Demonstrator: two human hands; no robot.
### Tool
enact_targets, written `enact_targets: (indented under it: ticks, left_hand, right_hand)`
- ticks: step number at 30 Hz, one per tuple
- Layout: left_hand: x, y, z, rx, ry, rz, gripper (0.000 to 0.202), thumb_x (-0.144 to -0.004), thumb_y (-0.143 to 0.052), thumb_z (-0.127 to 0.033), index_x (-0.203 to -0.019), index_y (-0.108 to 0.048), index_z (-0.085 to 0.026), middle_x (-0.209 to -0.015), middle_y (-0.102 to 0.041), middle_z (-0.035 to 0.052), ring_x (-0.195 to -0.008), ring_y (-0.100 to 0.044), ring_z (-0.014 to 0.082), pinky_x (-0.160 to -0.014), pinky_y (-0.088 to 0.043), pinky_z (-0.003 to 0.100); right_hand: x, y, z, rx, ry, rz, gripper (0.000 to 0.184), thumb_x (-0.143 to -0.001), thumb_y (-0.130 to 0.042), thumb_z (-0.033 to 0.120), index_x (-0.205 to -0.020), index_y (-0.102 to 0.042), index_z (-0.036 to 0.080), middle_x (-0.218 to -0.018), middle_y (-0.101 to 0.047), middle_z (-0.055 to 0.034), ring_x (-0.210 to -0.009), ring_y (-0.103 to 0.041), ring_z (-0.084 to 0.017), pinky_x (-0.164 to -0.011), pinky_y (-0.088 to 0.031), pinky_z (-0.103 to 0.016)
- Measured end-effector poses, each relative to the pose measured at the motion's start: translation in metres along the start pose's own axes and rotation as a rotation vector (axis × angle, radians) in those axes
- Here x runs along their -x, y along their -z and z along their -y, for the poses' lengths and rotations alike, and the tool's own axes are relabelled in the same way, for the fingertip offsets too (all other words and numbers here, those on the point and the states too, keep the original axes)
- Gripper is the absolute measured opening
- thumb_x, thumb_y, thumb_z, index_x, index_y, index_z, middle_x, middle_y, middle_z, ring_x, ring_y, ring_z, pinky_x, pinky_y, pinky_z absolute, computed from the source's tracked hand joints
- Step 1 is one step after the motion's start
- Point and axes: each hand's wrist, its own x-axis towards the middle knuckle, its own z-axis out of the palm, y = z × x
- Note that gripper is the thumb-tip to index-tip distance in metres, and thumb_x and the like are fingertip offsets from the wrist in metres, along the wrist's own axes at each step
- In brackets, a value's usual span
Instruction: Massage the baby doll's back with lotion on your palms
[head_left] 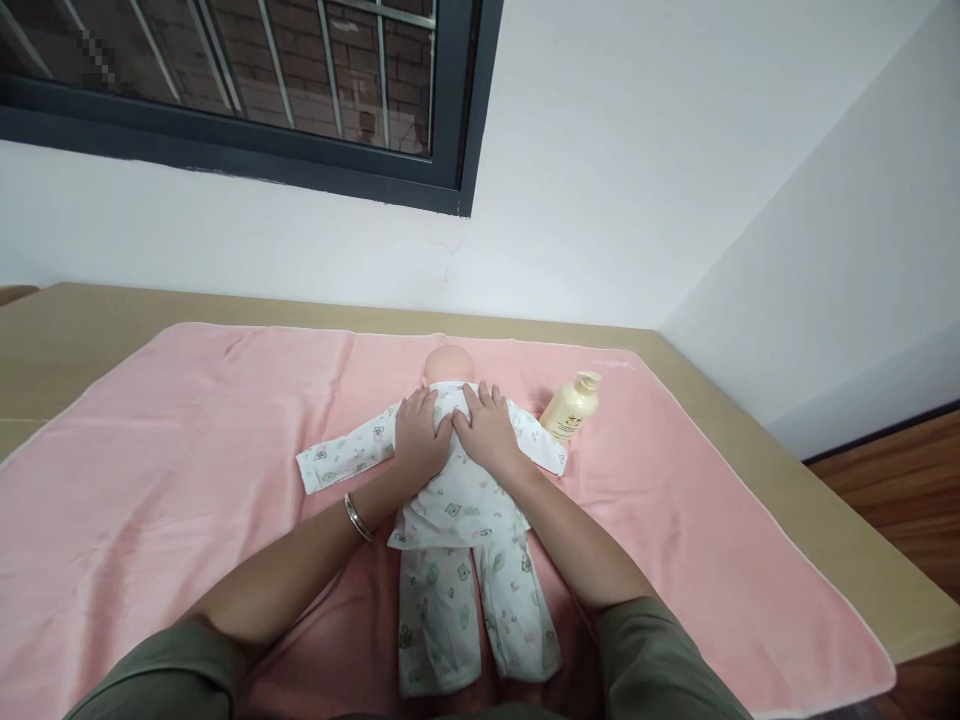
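A baby doll in white printed pajamas lies on a pink blanket, its bald head toward the wall and its legs toward me. Its sleeves stretch out to both sides. My left hand rests flat on the left of the doll's upper back, fingers spread and holding nothing. On the right of the upper back lies my right hand, likewise flat with fingers apart. The two thumbs nearly meet in the middle. A silver bangle circles my left wrist.
A pale yellow bottle stands tilted-looking by the doll's right-hand sleeve. The pink blanket covers most of a wooden table. Behind it rises a white wall with a dark-framed window. Brown wood panelling is at the far right.
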Motion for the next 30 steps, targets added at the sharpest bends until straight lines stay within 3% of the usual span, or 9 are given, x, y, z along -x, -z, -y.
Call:
enact_targets:
  ticks: [17, 21, 25, 30]
  left_hand:
    - [-0.002, 0.002, 0.000, 0.020, -0.003, 0.000, 0.047, -0.093, -0.040, -0.035, -0.132, -0.054, -0.013, -0.137, -0.058, 0.0192, -0.132, -0.050, 0.0334, -0.112, -0.037, 0.055]
    - [0.000, 0.008, -0.006, -0.014, -0.134, 0.017, 0.043, -0.095, -0.036, -0.030, -0.130, -0.058, -0.016, -0.139, -0.059, 0.0150, -0.138, -0.045, 0.0320, -0.115, -0.033, 0.056]
    - [0.001, 0.009, -0.011, 0.008, -0.310, 0.079, 0.045, -0.097, -0.032, -0.025, -0.133, -0.056, -0.015, -0.142, -0.058, 0.0132, -0.141, -0.043, 0.0271, -0.119, -0.032, 0.052]
    - [-0.014, 0.008, -0.002, -0.039, -0.212, 0.121, 0.049, -0.099, -0.030, -0.035, -0.137, -0.052, -0.012, -0.142, -0.056, 0.0172, -0.138, -0.047, 0.0288, -0.115, -0.037, 0.051]
  right_hand:
    - [0.006, 0.001, 0.005, 0.078, -0.019, -0.033, 0.059, -0.101, -0.035, 0.043, -0.153, -0.036, 0.016, -0.157, -0.037, -0.0191, -0.145, -0.030, -0.039, -0.114, -0.023, -0.053]
    - [0.003, 0.005, 0.004, 0.089, -0.081, -0.021, 0.060, -0.101, -0.034, 0.046, -0.151, -0.039, 0.013, -0.155, -0.039, -0.0215, -0.142, -0.035, -0.040, -0.113, -0.024, -0.053]
    - [-0.009, 0.013, -0.007, 0.024, -0.026, 0.078, 0.057, -0.104, -0.028, 0.042, -0.153, -0.036, 0.013, -0.159, -0.034, -0.0185, -0.147, -0.028, -0.034, -0.115, -0.024, -0.049]
    - [0.005, 0.017, 0.002, 0.054, 0.070, 0.092, 0.054, -0.103, -0.028, 0.031, -0.153, -0.035, 0.010, -0.158, -0.035, -0.0175, -0.147, -0.028, -0.032, -0.117, -0.022, -0.049]
